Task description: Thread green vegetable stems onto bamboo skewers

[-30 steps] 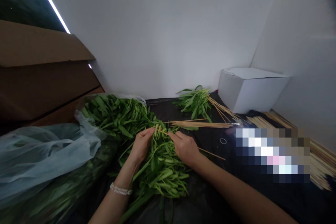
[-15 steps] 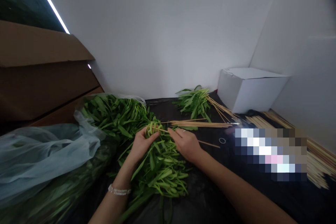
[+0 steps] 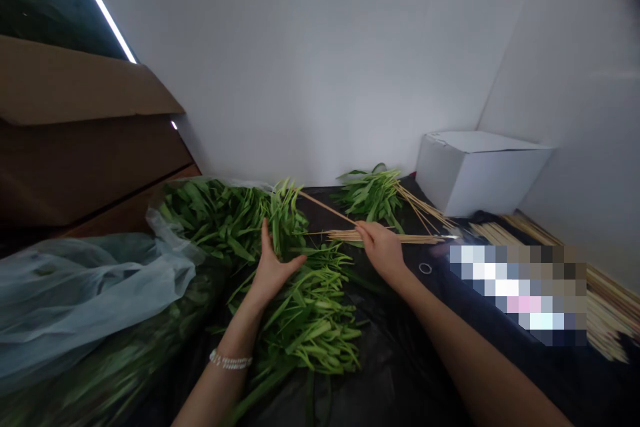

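My right hand (image 3: pixel 383 250) grips the lower end of a thin wooden skewer (image 3: pixel 327 205), which slants up to the left. A small bunch of leafy greens (image 3: pixel 289 210) sits on the skewer's far end. Just below that bunch, my left hand (image 3: pixel 275 267) has its thumb and fingers spread apart and holds nothing. Beneath the left hand lies a pile of loose leafy greens (image 3: pixel 320 333) on the black sheet. Behind the right hand, several bare skewers (image 3: pixel 345 235) lie side by side.
More greens fill a clear plastic bag (image 3: pixel 90 300) on the left, beside a cardboard box (image 3: pixel 85 173). Finished-looking skewers with greens (image 3: pixel 370 193) lie at the back. A white box (image 3: pixel 480 170), a small ring (image 3: pixel 425 268) and bundled sticks (image 3: pixel 607 320) are on the right.
My right hand has lifted the skewer with its bunch of greens up and to the right. My left hand has let go of the greens and spread its fingers.
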Tool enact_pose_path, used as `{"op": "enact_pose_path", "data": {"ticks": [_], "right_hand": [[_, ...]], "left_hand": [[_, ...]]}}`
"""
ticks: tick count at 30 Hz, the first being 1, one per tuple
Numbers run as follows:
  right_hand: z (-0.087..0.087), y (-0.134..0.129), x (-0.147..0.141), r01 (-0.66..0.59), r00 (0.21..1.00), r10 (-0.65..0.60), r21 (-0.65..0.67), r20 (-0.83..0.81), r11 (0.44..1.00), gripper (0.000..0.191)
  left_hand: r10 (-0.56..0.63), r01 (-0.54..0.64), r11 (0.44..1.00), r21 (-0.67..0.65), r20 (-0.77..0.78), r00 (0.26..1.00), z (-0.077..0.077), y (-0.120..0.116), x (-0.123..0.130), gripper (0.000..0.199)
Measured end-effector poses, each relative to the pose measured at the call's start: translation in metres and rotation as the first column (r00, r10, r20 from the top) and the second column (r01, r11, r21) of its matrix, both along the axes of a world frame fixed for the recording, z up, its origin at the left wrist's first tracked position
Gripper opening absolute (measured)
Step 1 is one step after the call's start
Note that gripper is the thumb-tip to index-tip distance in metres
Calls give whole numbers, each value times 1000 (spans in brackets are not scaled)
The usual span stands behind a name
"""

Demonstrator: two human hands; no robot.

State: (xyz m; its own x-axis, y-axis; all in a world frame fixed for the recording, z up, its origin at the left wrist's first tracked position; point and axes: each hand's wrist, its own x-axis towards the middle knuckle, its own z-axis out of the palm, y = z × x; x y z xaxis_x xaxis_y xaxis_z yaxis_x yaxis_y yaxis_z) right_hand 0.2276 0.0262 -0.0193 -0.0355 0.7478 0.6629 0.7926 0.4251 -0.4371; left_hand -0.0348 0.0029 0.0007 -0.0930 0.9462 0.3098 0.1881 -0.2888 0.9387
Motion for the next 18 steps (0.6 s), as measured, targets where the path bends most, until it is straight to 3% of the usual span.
{"op": "enact_pose_path", "data": {"ticks": [4,7,10,14,18], "right_hand": [[-8,14,14,74,988,-78,-35,-135,997,31],[-17,27,24,138,972,-149,-71,-183,988,33],[-24,41,31,190,954,-225,-179,-201,965,31],[-26,64,47,302,896,-389,-346,-215,888,28],[-25,81,71,407,845,-499,-372,-194,834,30]], "left_hand": [[-19,18,1000,-4,-198,980,-7,-2,5,116],[-43,55,998,26,-330,943,-8,-2,5,97],[-134,200,978,61,-553,822,-9,-4,6,70],[-255,323,944,-65,-763,593,-12,-7,7,53],[-278,322,940,-111,-796,538,-12,-8,7,51]]}}
